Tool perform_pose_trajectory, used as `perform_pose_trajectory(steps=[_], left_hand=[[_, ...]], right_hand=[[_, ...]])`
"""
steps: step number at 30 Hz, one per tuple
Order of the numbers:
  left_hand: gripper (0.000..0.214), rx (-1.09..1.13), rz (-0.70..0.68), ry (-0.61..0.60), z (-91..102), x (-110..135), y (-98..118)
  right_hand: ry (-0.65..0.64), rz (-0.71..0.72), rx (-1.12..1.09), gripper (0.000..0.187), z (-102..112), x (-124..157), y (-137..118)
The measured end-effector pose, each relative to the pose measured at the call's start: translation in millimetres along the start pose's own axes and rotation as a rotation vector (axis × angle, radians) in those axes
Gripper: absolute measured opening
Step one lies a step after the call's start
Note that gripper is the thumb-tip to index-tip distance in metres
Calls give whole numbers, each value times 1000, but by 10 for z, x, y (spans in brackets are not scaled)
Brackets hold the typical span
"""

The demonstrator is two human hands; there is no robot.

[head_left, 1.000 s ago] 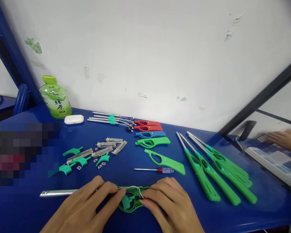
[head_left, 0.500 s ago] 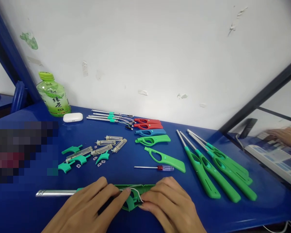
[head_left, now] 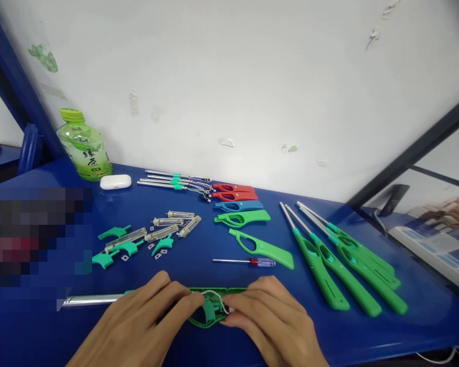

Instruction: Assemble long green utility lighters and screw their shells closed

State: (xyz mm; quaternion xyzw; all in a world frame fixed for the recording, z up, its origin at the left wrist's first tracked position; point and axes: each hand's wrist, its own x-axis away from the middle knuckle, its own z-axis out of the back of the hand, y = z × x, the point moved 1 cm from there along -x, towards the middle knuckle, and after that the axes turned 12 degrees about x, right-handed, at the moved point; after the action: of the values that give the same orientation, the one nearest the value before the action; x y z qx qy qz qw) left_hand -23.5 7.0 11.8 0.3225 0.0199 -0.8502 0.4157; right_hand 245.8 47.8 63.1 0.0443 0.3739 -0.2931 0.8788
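Note:
At the front of the table lies an opened green lighter shell with a silver tube sticking out to the left. My left hand is closed over the shell's tube end, its fingertips pressing at the inside. A thin white wire curves across the shell's opening, above a teal trigger. My right hand pinches at the wire's right end, thumb and forefinger together over the shell. Part of the shell's inside is hidden under my fingers.
Behind my hands lies a screwdriver. Shell halves and metal tubes with wires are farther back. Clear fuel tanks and teal triggers sit left; assembled green lighters lie right. A bottle stands back left.
The white wire's loop now bends higher and farther right, and my right fingers have shifted slightly on it. My left hand stays over the shell. The view has tilted slightly.

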Motion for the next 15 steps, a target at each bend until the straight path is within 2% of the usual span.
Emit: perform_pose_trajectory(steps=[4,10,15], left_hand=[[48,-5,-17,-29,14,-9,-23],[49,24,-18,14,63,-142,38],[48,14,-25,30,51,-114,43]], right_hand=[[3,-15,29,17,-35,22,29],[-19,-25,60,20,-54,37,14],[-28,-50,52,20,-52,36,-23]])
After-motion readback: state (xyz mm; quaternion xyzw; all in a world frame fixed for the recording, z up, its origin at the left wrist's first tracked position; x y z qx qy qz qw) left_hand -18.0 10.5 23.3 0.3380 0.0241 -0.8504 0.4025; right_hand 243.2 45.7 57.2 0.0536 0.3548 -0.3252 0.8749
